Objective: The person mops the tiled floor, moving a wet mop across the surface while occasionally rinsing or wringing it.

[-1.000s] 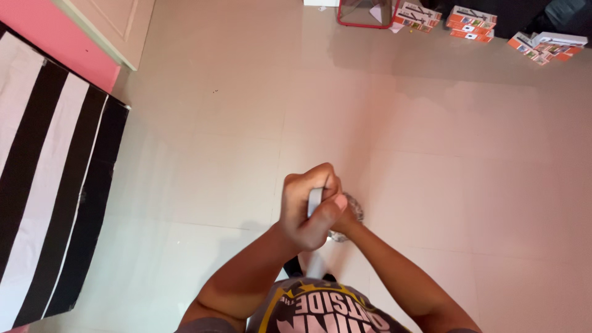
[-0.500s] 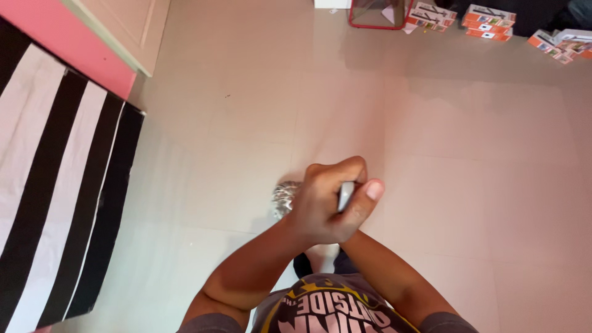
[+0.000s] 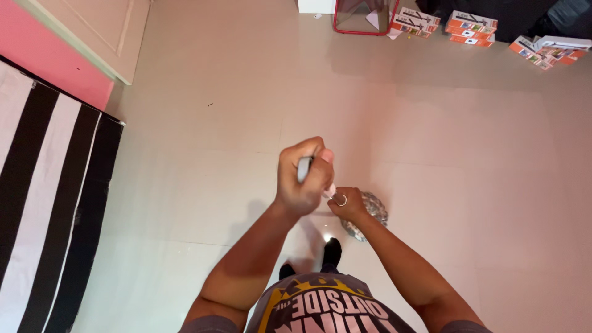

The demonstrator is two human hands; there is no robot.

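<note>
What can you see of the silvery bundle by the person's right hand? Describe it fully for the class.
The bundle is a crinkled, shiny silver lump, like foil or metallic mesh, roughly rounded with an uneven surface. It sits low in the head view, above the pale tiled floor, partly hidden behind the right hand, which closes over its near side. That hand wears a ring. Whether the bundle joins the pale handle gripped in the left hand cannot be told. Nothing else touches it.

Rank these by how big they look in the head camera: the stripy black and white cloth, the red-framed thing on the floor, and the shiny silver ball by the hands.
1. Striped cloth, by far the largest.
2. Red-framed thing and silver ball look about alike; the frame lies farther away and is cut off, so no ranking.
</note>
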